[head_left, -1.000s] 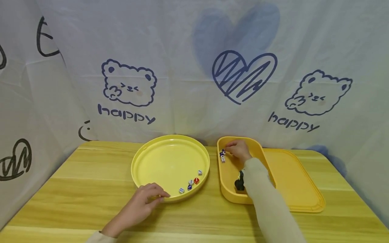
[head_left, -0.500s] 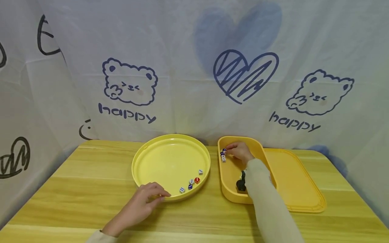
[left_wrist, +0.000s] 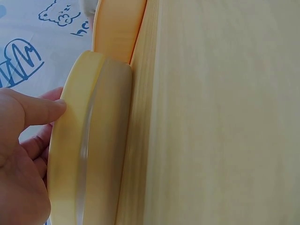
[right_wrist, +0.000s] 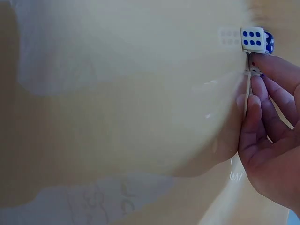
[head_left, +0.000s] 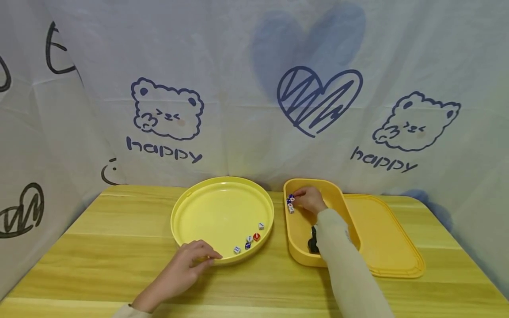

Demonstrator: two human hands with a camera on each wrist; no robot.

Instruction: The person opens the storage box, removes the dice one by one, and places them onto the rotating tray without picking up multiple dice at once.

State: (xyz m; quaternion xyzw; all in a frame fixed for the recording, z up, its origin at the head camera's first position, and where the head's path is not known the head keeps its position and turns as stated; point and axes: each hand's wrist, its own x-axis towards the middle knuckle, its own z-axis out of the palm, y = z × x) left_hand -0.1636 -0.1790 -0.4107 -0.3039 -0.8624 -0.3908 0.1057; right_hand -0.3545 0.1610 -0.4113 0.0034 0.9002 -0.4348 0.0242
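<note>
My left hand (head_left: 187, 264) pinches the near rim of a round yellow tray (head_left: 180, 207); the left wrist view has the thumb on the rim's outer side and fingers behind it. Near the tray's front right lie a red die (head_left: 256, 237), a blue die (head_left: 248, 245) and several white dice (head_left: 237, 250). Inside an orange bin (head_left: 296, 251), my right hand (head_left: 311, 199) pinches a mostly hidden die at the left wall. White and blue dice are clustered by its fingertips; the right wrist view shows a white die (right_wrist: 253, 39) with blue pips just past them.
A black object (head_left: 313, 242) lies in the front of the bin, partly covered by the right sleeve. Flat to the bin's right is an orange lid (head_left: 391, 238). A printed cloth (head_left: 238, 110) hangs behind the wooden table (head_left: 99, 238).
The right fingers have shifted slightly among the dice at the bin's left wall, and the right forearm has moved a little left. The left hand and the tray stay put.
</note>
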